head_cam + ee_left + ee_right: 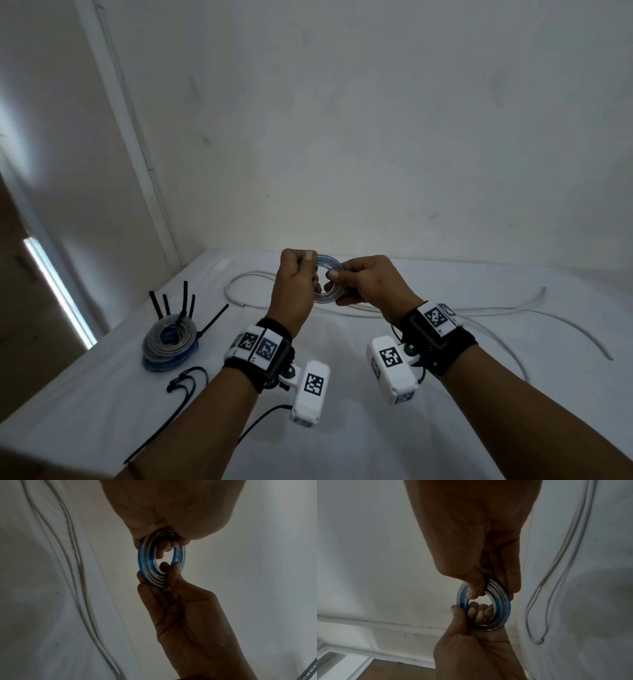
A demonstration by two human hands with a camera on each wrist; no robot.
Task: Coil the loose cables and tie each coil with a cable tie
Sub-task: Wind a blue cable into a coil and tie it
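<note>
While held above table point(342, 428):
Coil: silver-blue cable coil point(329, 282), between hands.
Left hand point(295, 284): fingers curled, pinching coil.
Right hand point(371, 284): thumb, fingers pinching opposite rim.

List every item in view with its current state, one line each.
blue and silver coil: wound, held up off the table, no tie visible.
left hand: grips the coil's left side.
right hand: pinches the coil's right side.
white cable: loose, uncoiled on the table.
finished coils: stacked, black ties sticking up.
spare cable ties: lying on the table.
</note>
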